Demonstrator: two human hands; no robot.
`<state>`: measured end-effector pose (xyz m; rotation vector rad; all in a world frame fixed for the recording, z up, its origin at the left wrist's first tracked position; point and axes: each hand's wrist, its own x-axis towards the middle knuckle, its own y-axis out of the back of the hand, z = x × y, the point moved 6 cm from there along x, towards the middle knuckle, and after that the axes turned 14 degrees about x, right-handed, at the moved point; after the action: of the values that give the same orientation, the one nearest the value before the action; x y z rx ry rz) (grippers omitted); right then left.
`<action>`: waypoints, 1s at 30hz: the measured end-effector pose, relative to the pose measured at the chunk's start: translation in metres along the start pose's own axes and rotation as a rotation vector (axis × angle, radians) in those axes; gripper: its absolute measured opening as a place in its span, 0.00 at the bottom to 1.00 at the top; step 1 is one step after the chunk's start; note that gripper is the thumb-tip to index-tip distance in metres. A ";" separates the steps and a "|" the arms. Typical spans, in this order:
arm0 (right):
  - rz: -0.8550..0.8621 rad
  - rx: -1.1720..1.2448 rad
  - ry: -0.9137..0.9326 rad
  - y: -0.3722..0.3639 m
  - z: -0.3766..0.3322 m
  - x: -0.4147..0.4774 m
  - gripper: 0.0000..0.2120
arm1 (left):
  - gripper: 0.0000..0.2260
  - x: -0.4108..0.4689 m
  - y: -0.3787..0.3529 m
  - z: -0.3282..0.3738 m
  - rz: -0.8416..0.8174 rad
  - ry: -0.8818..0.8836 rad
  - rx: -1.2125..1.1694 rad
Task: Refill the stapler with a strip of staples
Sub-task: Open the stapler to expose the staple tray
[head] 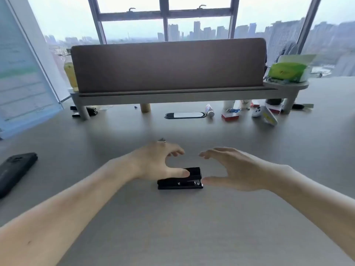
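A small black stapler (184,182) lies flat on the grey desk (172,227), in the middle of the view. My left hand (153,162) hovers over its left end with fingers spread, and the thumb rests on the stapler's top. My right hand (234,167) is at the stapler's right end, fingers apart, with the thumb tip touching or nearly touching that end. Neither hand has closed around it. A small metal piece (162,140), possibly staples, peeks out just behind my left hand. A small red box (230,116) lies farther back.
A raised shelf with a brown panel (169,66) spans the back of the desk. Under and beside it lie another black stapler (84,111), a tube (209,110), a white controller (256,112) and small boxes. A black phone (15,171) rests at the left; a green tissue pack (288,71) sits at the right.
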<state>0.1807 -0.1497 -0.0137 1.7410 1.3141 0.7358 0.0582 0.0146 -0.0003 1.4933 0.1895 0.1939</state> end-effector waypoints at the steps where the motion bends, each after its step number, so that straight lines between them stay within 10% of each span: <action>1: 0.005 0.024 -0.007 -0.005 0.001 -0.003 0.45 | 0.31 -0.003 -0.007 0.004 -0.013 0.002 -0.023; 7: 0.033 0.129 0.046 -0.042 0.009 -0.018 0.36 | 0.09 -0.019 -0.047 0.017 0.132 0.030 -0.228; 15: 0.288 0.307 0.105 -0.063 0.021 -0.020 0.08 | 0.08 -0.031 -0.057 0.030 0.207 0.023 -0.263; 23: 0.327 0.383 0.105 -0.063 0.025 -0.019 0.07 | 0.09 -0.021 -0.052 0.053 0.362 0.005 -0.249; 30: 0.382 0.382 0.104 -0.062 0.027 -0.021 0.09 | 0.05 -0.038 -0.035 0.019 0.601 0.067 -0.761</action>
<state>0.1670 -0.1687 -0.0806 2.3308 1.2643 0.8330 0.0262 -0.0156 -0.0334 0.7453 -0.2690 0.7143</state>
